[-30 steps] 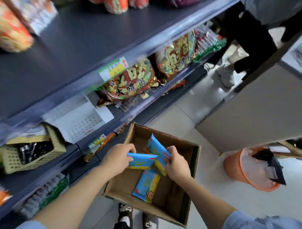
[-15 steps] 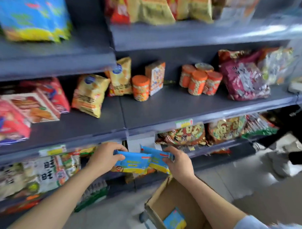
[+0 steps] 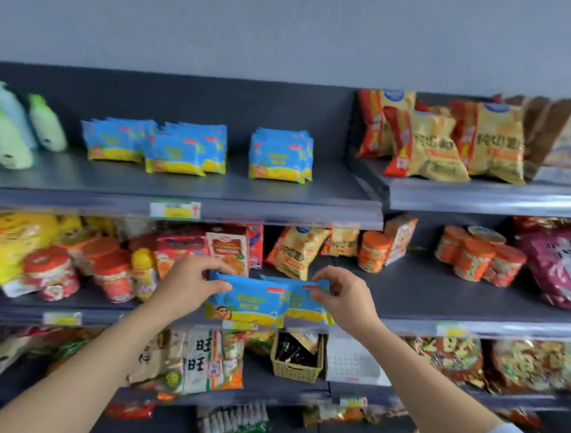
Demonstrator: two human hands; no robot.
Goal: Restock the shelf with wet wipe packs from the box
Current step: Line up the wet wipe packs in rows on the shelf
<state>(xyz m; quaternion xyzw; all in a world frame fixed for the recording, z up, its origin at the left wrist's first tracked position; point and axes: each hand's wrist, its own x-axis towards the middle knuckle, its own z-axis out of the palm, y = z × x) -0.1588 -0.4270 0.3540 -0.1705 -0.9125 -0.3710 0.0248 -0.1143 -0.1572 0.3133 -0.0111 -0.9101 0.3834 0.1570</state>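
Note:
My left hand [image 3: 187, 285] grips a blue and yellow wet wipe pack [image 3: 248, 304] by its left end. My right hand [image 3: 346, 296] pinches a second wet wipe pack [image 3: 305, 303] that lies partly behind the first. Both packs hang in front of the middle shelf edge. On the top shelf [image 3: 278, 196] stand groups of the same wet wipe packs: one group at the left [image 3: 157, 147] and another further right [image 3: 281, 154]. The box is out of view.
Green bottles [image 3: 12, 129] stand at the top shelf's far left, yellow snack bags [image 3: 442, 140] on the right section. The middle shelf holds orange-lidded jars [image 3: 480, 255] and snack bags. A woven basket [image 3: 297, 359] sits on the lower shelf.
My view has risen from the box on the floor to the shelves. Both hands lifted the two wet wipe packs out of the box and up to the middle shelf's height.

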